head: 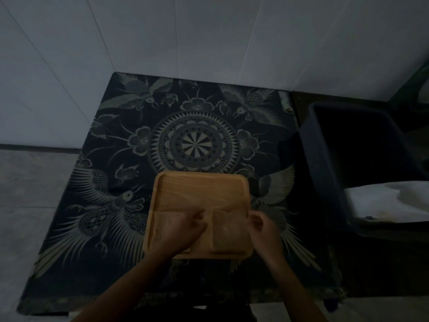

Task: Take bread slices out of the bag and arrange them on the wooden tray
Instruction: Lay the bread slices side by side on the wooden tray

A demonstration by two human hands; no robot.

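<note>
A wooden tray [202,189] with a large far compartment and two near compartments lies on a dark patterned cloth. One bread slice [228,231] lies in the near right compartment. Another bread slice [162,223] lies in the near left compartment, mostly under my left hand [183,228], whose fingers rest on it. My right hand [262,226] hovers at the tray's right edge beside the right slice, fingers loosely curled, holding nothing that I can make out. The scene is dim. No bread bag is in view.
The dark cloth with bird and mandala patterns [192,145] covers a low table. A dark rectangular bin [325,163] stands to the right, with something white [390,201] in front of it. White wall panels rise behind.
</note>
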